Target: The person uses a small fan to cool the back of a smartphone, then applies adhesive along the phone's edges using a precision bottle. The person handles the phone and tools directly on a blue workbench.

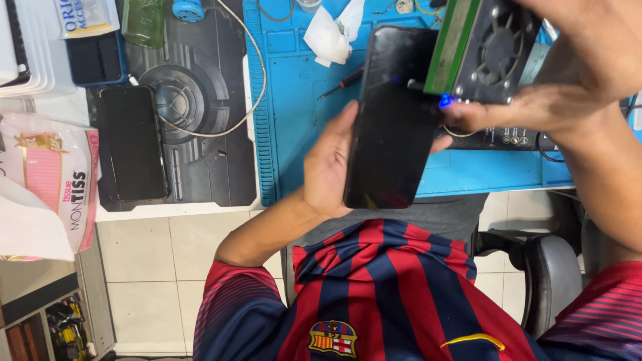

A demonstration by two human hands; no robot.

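My left hand (326, 167) grips a black phone (391, 127) by its edges, dark screen facing up, above the blue work mat (294, 87). My right hand (575, 73) holds a black box-shaped device with a fan and a green side (485, 47) over the phone's top right corner. A small blue light (445, 101) glows where the device meets the phone. My right fingers reach under the device next to that light.
A red-handled screwdriver (342, 82) and a crumpled white tissue (332, 33) lie on the blue mat. A second dark phone (134, 142) rests on a black mat (207, 174) beside a white cable (253, 100). A tissue pack (60, 187) sits at the left.
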